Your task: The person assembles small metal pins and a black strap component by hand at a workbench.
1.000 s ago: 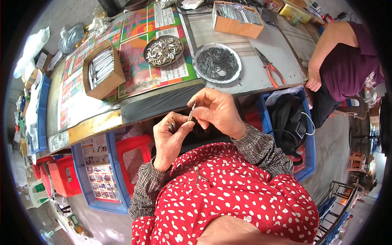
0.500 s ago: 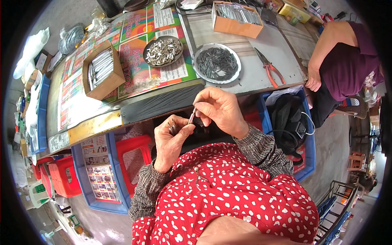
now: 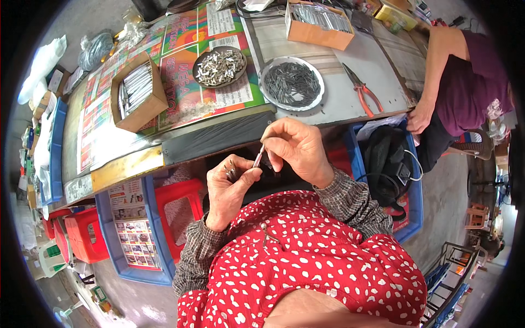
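Observation:
Just off the table's front edge, my left hand (image 3: 225, 191) grips a slim silver tube (image 3: 258, 159) between thumb and forefinger. Several short metal pieces (image 3: 231, 171) stick up from its curled fingers. My right hand (image 3: 301, 152) pinches the tube's upper end with thumb and forefinger; whether a smaller part sits there I cannot make out. Ahead on the table, a round dark dish (image 3: 197, 76) holds small silver and brass-coloured pieces. Beside it, a white plate (image 3: 320, 95) holds thin dark rods. A cardboard box (image 3: 143, 112) at the left is filled with slim silver tubes.
Red-handled pliers (image 3: 361, 90) lie right of the plate. Another cardboard box (image 3: 317, 37) of silver tubes stands at the back. Blue crates (image 3: 143, 276) and red stools (image 3: 178, 191) are below the table edge. A co-worker's arm (image 3: 435, 71) rests at the right.
My right hand has risen slightly at the tube's upper end. My left hand keeps its place. The co-worker's arm at the right has shifted.

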